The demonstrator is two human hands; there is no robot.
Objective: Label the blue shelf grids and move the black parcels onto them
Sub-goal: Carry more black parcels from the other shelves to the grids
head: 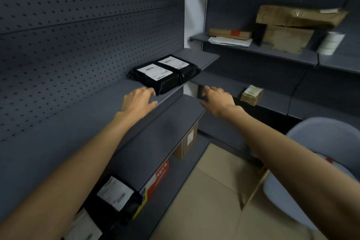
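Observation:
Two black parcels with white shipping labels lie side by side on the blue-grey upper shelf (124, 91): the nearer parcel (155, 79) and the farther parcel (180, 68). My left hand (139, 100) rests on that shelf, fingers apart, its fingertips touching the nearer parcel's front corner. My right hand (217, 100) hovers past the shelf's end, curled around a small dark flat object (200, 92); what it is I cannot tell. Another black parcel (114, 198) with a white label lies on the lower shelf at the bottom left.
The middle shelf (165, 132) runs below my arms. Cardboard boxes (187, 142) sit under it. The right shelving holds large brown boxes (288, 29), a small box (252, 94) and a roll of white labels (330, 43). A pale grey chair (321, 142) stands at right.

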